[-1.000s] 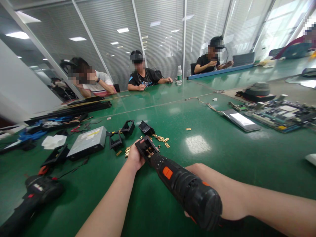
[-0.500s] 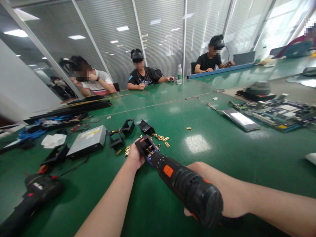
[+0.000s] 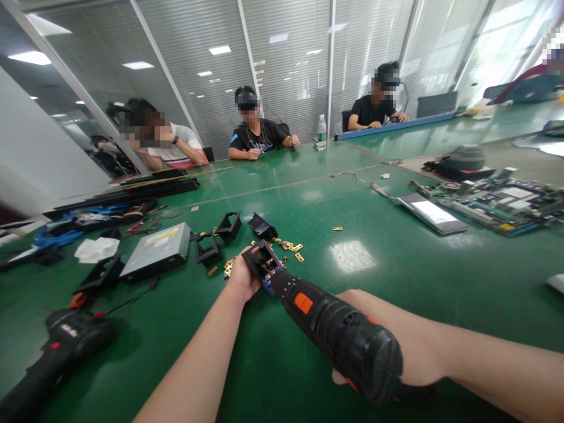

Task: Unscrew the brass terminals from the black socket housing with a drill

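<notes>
My left hand [image 3: 244, 276] is closed around a black plastic housing [image 3: 256, 256] with metal parts and a blue piece inside, held tilted just above the table. In my right hand [image 3: 359, 305] is a black cordless drill [image 3: 335, 329] with an orange switch. Its front end points into the housing; the bit's tip is too small to make out. Small brass plates [image 3: 288, 245] lie scattered beyond the housing, and more brass plates [image 3: 228, 268] are by my left hand. Further black housings [image 3: 206, 249] stand close by on the table.
A silver disc drive [image 3: 156, 252] lies left, with a second power drill [image 3: 73, 335] nearer me. Circuit boards [image 3: 506, 200] and a flat grey device [image 3: 432, 212] sit right. Across the green table [image 3: 299, 188], several people are seated near a water bottle [image 3: 321, 132].
My hands, the housing and the drill stay almost in place; the drill's rear shifts slightly right and down. Across the table, the middle person's hand has drawn back from near the bottle.
</notes>
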`<state>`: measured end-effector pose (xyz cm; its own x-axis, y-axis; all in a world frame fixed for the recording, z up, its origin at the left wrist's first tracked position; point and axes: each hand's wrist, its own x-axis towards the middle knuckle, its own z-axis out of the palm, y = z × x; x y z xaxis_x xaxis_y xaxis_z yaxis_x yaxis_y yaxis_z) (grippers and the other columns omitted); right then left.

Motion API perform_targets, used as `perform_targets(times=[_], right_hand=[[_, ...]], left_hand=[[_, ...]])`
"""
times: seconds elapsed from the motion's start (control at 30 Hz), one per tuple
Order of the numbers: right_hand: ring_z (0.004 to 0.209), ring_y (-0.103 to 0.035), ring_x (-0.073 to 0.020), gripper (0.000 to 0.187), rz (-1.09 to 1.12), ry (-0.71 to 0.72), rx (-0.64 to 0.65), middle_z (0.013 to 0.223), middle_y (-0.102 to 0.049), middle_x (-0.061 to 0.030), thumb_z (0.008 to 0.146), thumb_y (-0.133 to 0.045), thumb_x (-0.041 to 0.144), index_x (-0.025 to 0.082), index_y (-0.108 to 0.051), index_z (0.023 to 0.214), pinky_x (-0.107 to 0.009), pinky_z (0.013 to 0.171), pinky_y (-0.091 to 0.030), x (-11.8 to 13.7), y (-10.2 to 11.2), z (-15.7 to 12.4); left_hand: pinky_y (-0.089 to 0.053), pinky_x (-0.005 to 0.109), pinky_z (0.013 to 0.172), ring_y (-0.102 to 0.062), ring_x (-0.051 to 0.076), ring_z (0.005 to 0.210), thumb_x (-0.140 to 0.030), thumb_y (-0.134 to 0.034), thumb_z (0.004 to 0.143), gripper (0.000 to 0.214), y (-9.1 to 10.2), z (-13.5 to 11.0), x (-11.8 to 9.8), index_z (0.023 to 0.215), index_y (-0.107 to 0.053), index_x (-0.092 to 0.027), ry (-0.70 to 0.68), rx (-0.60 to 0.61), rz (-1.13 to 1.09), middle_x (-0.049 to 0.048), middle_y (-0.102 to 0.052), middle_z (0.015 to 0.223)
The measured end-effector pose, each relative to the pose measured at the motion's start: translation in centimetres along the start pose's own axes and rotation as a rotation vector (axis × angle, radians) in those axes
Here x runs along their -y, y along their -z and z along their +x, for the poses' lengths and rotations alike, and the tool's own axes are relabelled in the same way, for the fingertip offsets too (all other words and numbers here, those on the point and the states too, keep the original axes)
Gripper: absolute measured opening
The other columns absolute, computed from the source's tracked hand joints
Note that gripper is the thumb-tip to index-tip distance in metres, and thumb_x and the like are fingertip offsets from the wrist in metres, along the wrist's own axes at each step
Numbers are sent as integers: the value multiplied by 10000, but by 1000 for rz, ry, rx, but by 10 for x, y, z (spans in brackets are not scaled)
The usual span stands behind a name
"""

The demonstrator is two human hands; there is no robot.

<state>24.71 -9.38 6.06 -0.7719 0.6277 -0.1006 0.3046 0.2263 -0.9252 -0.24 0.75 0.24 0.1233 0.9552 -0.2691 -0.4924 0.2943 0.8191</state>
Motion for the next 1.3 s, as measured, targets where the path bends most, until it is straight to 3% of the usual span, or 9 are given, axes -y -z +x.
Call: perform_targets(times=[0.27,0.6,1.3], right_hand=[[618,-506,-127,135,43,-15,25,645,-550,29,684,-644,140,157,-513,657,-227,553,-427,-2,0,0],[613,-419,-108,172,33,-12,-5,635,-475,43,675,-639,139,163,-470,664,-210,528,-385,3,-2,-1],[642,-436,-117,193,49,-47,6,675,-500,36,683,-689,184,155,-501,708,-227,554,-407,4,-2,0]], left_hand=[[-550,421,606,-683,295,671,-285,-461,783,258,-2,-1,0,805,-661,-124,0,2,-1,117,-666,691],[-548,441,606,-684,307,672,-302,-442,809,277,0,0,0,803,-657,-128,22,-13,-16,121,-672,701],[-549,427,574,-686,304,678,-310,-447,804,284,-1,1,0,792,-661,-123,20,-12,-2,126,-672,687]])
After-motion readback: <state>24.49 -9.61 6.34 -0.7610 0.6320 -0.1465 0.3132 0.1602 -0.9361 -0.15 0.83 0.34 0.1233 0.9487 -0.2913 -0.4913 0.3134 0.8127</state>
